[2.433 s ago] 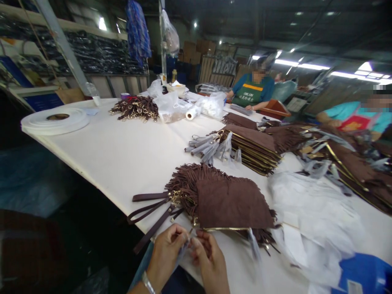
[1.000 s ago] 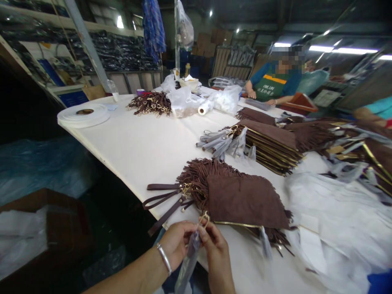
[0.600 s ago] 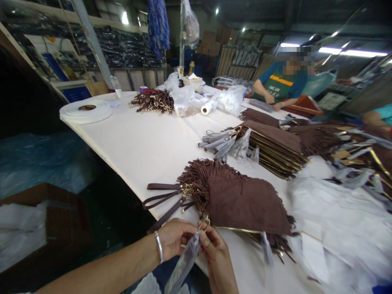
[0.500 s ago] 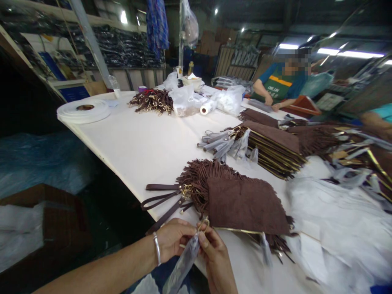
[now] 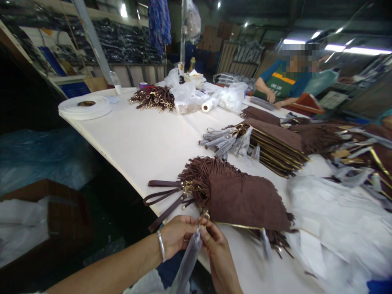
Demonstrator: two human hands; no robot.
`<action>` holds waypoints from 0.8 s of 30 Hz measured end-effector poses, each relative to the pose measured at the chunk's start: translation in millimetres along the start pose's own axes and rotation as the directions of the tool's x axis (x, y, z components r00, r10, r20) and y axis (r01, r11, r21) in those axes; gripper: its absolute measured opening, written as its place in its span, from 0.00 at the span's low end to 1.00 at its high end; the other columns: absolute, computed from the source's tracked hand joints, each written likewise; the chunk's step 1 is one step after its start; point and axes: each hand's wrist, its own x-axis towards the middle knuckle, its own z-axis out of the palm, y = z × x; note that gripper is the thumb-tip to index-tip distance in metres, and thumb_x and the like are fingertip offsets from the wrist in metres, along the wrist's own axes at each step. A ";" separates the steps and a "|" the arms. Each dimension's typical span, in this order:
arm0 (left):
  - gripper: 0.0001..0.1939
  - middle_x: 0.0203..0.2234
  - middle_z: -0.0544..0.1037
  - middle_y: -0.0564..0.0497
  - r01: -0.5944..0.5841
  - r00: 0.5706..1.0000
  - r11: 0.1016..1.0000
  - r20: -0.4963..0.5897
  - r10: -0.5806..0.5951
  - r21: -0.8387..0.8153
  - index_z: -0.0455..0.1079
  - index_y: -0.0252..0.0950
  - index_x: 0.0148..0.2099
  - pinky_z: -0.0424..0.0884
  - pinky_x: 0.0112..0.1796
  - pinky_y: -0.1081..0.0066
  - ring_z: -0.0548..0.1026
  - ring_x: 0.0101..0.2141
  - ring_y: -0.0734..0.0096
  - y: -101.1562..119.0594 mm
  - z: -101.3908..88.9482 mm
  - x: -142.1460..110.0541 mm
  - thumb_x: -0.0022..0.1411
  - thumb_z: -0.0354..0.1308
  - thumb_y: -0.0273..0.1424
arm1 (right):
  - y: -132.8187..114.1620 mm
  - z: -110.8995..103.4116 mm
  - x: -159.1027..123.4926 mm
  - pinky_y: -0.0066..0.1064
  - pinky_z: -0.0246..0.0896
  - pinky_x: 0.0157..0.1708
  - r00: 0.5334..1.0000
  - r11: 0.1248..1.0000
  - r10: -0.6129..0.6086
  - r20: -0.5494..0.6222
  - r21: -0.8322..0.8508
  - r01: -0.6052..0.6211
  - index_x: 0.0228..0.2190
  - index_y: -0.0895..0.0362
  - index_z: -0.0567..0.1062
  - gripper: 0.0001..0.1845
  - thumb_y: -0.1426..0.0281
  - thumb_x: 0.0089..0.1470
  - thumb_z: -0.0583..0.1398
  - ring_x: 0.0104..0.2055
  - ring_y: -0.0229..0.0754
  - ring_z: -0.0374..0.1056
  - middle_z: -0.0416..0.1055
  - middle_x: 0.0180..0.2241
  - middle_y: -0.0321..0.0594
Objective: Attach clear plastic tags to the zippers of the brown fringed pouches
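At the table's near edge, my left hand [image 5: 180,233] and my right hand [image 5: 218,249] pinch the top of a wrist strap in a clear plastic sleeve [image 5: 187,263], which hangs down below them. A gold clasp [image 5: 204,217] shows between my fingertips, at the corner of a brown suede pouch [image 5: 248,202]. The pouch lies flat with its gold zipper toward me, on top of more fringed pouches [image 5: 211,167]. Bare dark brown wrist straps [image 5: 167,210] stick out to the left of this pile. Which fingers press on the clasp is partly hidden.
A stack of pouches [image 5: 275,143] with sleeved straps lies farther back. White plastic bags [image 5: 330,220] are heaped at right. A strap pile [image 5: 153,98] and a white tape roll [image 5: 85,107] sit at the far side. A co-worker [image 5: 281,83] stands across the table [image 5: 137,139].
My hands stay pinched at the clasp and strap, with only a slight shift of the fingers. The whole view has moved a little.
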 end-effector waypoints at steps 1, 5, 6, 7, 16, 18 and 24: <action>0.15 0.21 0.72 0.53 -0.017 1.000 1.000 -0.001 0.017 0.011 0.69 0.33 0.33 0.65 0.26 0.73 0.70 0.22 0.74 0.6 -0.2 -0.2 0.44 0.68 0.34 | 0.0 0.7 0.1 0.30 0.63 0.36 1.000 1.000 -0.004 -0.015 -0.018 0.004 0.38 0.58 0.76 0.20 0.61 0.43 0.67 0.36 0.42 0.68 0.74 0.37 0.41; 0.18 0.23 0.74 0.51 -0.083 0.996 0.996 0.038 0.082 0.022 0.69 0.33 0.32 0.66 0.28 0.72 0.72 0.24 0.71 5.0 -1.6 -3.7 0.48 0.65 0.42 | 0.3 4.0 -0.7 0.33 0.64 0.39 1.000 0.999 -0.001 -0.030 -0.050 0.000 0.43 0.58 0.74 0.23 0.61 0.46 0.66 0.41 0.45 0.69 0.73 0.42 0.44; 0.19 0.25 0.75 0.50 -0.095 0.994 0.995 0.059 0.094 0.024 0.69 0.33 0.33 0.67 0.30 0.71 0.73 0.25 0.70 6.1 -1.8 -4.9 0.49 0.64 0.44 | 0.6 4.5 -1.5 0.33 0.64 0.40 1.000 0.999 -0.009 -0.027 -0.051 0.008 0.43 0.57 0.73 0.23 0.61 0.46 0.66 0.42 0.45 0.69 0.73 0.42 0.43; 0.20 0.26 0.76 0.49 -0.105 0.991 0.994 0.083 0.103 0.027 0.70 0.32 0.35 0.68 0.31 0.69 0.74 0.26 0.69 6.9 -2.0 -5.9 0.50 0.63 0.45 | 1.1 4.8 -2.5 0.32 0.64 0.39 0.999 0.998 -0.021 -0.024 -0.055 0.019 0.43 0.57 0.73 0.22 0.61 0.47 0.66 0.41 0.44 0.69 0.73 0.41 0.43; 0.20 0.23 0.76 0.48 -0.153 0.964 0.979 0.238 0.118 0.136 0.74 0.29 0.31 0.66 0.29 0.72 0.72 0.24 0.70 3.1 3.6 -5.1 0.47 0.66 0.44 | 11.4 -13.7 -17.6 0.23 0.57 0.21 0.993 0.991 -0.088 -0.073 -0.103 0.080 0.38 0.59 0.74 0.22 0.56 0.46 0.65 0.24 0.34 0.63 0.72 0.29 0.37; 0.20 0.23 0.76 0.47 -0.172 0.962 0.970 0.243 0.127 0.174 0.74 0.29 0.30 0.65 0.30 0.73 0.72 0.24 0.71 4.9 5.7 -5.3 0.48 0.66 0.44 | 12.3 -23.5 -21.9 0.23 0.57 0.20 0.993 0.991 -0.096 -0.072 -0.105 0.088 0.37 0.60 0.75 0.24 0.54 0.44 0.65 0.22 0.33 0.62 0.73 0.28 0.39; 0.26 0.23 0.76 0.46 -0.232 0.965 0.933 0.181 0.187 0.273 0.75 0.29 0.27 0.63 0.28 0.73 0.72 0.25 0.70 -1.1 3.3 8.0 0.40 0.67 0.50 | -1.1 -53.9 -28.2 0.26 0.58 0.15 0.931 0.987 -0.159 -0.327 -0.064 0.147 0.31 0.57 0.76 0.29 0.48 0.33 0.68 0.17 0.35 0.64 0.74 0.24 0.39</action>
